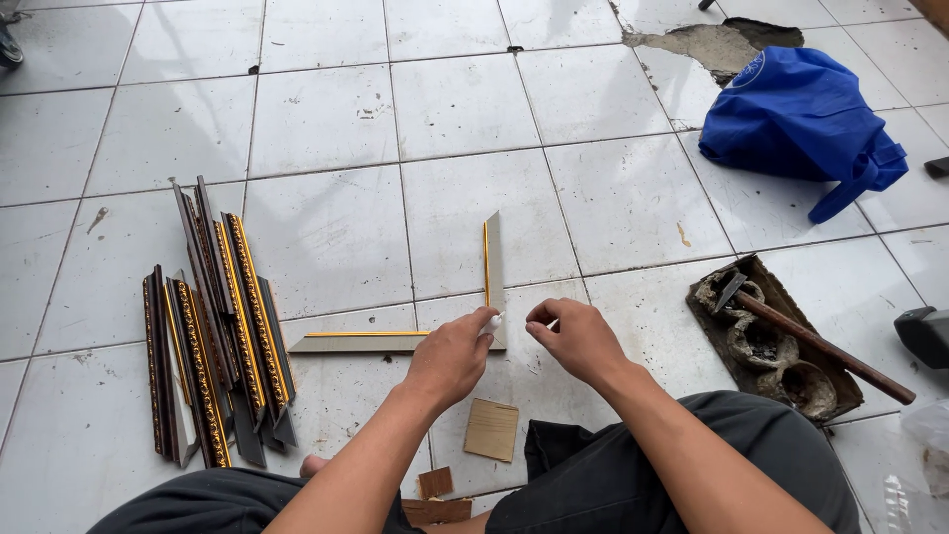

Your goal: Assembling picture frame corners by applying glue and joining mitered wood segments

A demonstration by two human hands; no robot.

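Both hands meet over the corner of an L-shaped joint of two grey moulding strips with gold inner edges (489, 272): the left hand (452, 358) is closed around a small white tube (491, 320) whose tip touches the joint, and the right hand (578, 339) pinches a tiny white piece (552, 324) between thumb and forefinger just beside it. All of this lies on a floor of large white tiles (326, 119), cracked and broken open near the far right corner. A crumpled blue cloth bag (801, 114) sits near that break, well apart from the hands. At the left side lies a stack of dark ornate frame mouldings with gold trim (213, 331). At the right side a hammer with a brown wooden handle (811, 341) rests across a dirty brown slab with crusted lumps (781, 361). Just below the hands lies a small square of pale wood (491, 429), with smaller brown wood scraps (435, 496) near the person's dark-trousered legs.
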